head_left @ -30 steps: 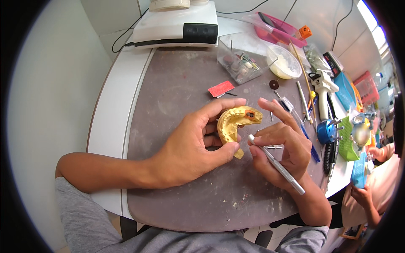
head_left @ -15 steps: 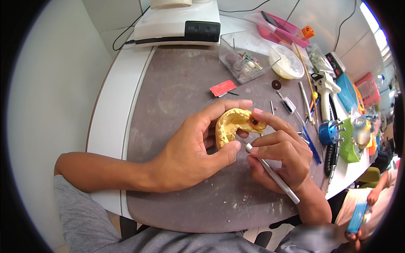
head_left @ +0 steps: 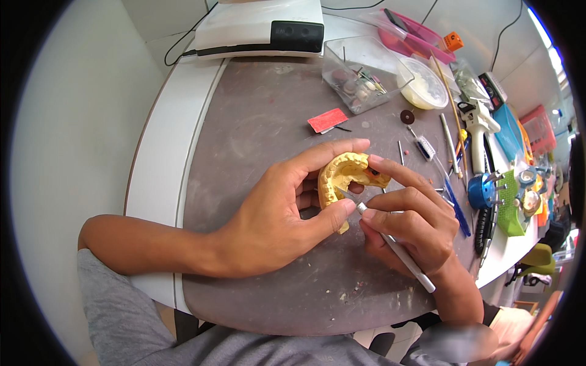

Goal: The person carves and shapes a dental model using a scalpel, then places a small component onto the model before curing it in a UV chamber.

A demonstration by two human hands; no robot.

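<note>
A yellow plaster dental cast point(head_left: 327, 182), horseshoe-shaped with a row of teeth, is gripped by my left hand point(head_left: 262, 216). The thumb lies on the near end and the fingers curl around the far side and behind. In my right hand point(head_left: 421, 222) is a slim silver craft knife point(head_left: 408, 262), held like a pen. Its pointed blade reaches the inner side of the arch, close to my left thumb tip. My right index finger rests on the cast's right end, beside a small dark patch that this finger partly covers.
Beyond my hands lie a red card point(head_left: 328, 120), a clear box of small bits point(head_left: 366, 82) and a bowl of pale powder point(head_left: 424, 88). Brushes, a blue holder point(head_left: 482, 192) and a green basket point(head_left: 511, 207) crowd the right. A white machine point(head_left: 256, 27) stands behind. Someone's arm shows lower right.
The cast has tilted in my left hand, and its near end shows lower beneath my thumb. The knife blade shows more clearly inside the arch. Both hands keep their hold.
</note>
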